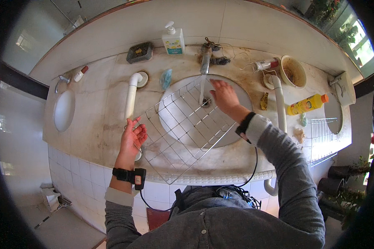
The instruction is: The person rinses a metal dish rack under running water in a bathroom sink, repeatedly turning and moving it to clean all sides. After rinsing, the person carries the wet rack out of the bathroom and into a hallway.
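Observation:
A metal wire rack (187, 133) is held at a slant over the white oval sink basin (241, 96). My left hand (132, 136) grips the rack's left end, fingers curled towards the wires. Over the rack's far right corner, my right hand (225, 97) is laid flat, with the thumb apart from the fingers. Whether its underside touches the wires is hidden. Water (202, 90) runs from the metal faucet (206, 60) just left of my right fingertips, down towards the drain (206, 102).
White grab bars (131, 96) (280, 102) flank the basin. A pump bottle (173, 40) and dark soap box (140, 53) stand behind. On the right are a yellow bottle (305, 105), a beige bowl (293, 72) and a second wire rack (324, 141) overhanging the counter edge.

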The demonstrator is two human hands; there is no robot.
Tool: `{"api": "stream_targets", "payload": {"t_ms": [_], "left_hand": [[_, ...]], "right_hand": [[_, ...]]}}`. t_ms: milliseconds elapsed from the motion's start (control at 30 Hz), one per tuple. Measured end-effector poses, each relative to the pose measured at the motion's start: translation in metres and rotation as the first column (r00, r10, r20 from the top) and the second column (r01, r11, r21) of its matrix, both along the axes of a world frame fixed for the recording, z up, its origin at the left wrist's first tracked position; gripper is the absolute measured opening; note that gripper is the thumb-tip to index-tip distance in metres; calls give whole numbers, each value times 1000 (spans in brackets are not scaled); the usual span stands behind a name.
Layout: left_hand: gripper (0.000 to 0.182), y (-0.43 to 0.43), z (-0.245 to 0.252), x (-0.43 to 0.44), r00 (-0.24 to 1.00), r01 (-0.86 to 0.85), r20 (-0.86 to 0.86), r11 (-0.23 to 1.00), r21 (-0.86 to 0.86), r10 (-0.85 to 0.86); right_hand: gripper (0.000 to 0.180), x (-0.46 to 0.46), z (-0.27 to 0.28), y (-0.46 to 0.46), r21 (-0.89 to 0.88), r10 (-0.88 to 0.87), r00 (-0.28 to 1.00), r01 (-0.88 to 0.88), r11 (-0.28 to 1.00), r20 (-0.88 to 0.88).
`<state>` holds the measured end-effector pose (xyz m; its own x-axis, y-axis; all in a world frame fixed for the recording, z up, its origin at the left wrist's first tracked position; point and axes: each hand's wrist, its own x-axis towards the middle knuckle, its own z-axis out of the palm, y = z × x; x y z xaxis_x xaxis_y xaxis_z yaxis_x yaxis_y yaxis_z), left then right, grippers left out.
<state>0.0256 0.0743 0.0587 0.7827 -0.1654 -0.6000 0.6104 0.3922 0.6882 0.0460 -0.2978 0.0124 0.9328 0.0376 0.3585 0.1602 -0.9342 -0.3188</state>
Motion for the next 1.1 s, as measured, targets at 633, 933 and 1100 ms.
{"api": "stream_targets", "payload": {"t_ms": [633,933,1100], "left_hand": [[54,-18,13,-4,993,-73,98,995,65,67],[54,-37,-5,-18,992,-59,109,997,-40,63],[48,-38,-15,-9,987,-93,130,995,-21,95]], "right_hand": [[20,65,-57,14,524,56,926,162,836,-374],[22,66,-46,16,239,-179,932,260,936,-315],[36,45,-31,31,26,-324,892,349,937,-317]]}}
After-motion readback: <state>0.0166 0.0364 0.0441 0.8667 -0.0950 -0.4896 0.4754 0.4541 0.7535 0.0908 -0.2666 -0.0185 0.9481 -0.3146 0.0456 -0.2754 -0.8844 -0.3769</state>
